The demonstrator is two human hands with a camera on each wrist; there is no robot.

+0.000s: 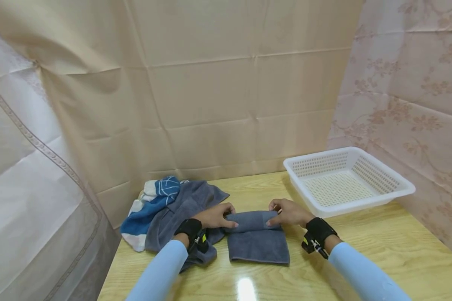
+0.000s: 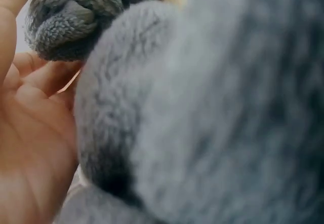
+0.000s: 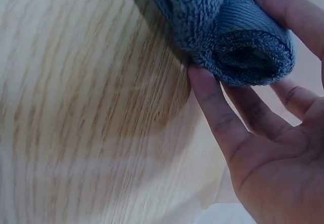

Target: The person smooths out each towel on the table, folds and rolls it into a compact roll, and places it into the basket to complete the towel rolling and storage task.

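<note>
A dark grey towel (image 1: 258,247) lies on the table with its far part rolled up and its near part flat. My left hand (image 1: 214,215) grips the left end of the roll, thumb on the near side. At the opposite end, my right hand (image 1: 291,212) holds the roll between thumb and fingers. The right wrist view shows the coiled end of the towel (image 3: 253,57), with fingers under it and the thumb on top. In the left wrist view, blurred grey cloth (image 2: 212,107) covers much of the scene beside the left hand (image 2: 35,133).
Left of the towel is a heap of crumpled cloths: a grey one (image 1: 196,200) and a blue-and-white one (image 1: 147,215). A white plastic basket (image 1: 384,200) stands at the back right of the wooden table (image 1: 376,242). Curtains (image 1: 241,92) hang behind and at both sides.
</note>
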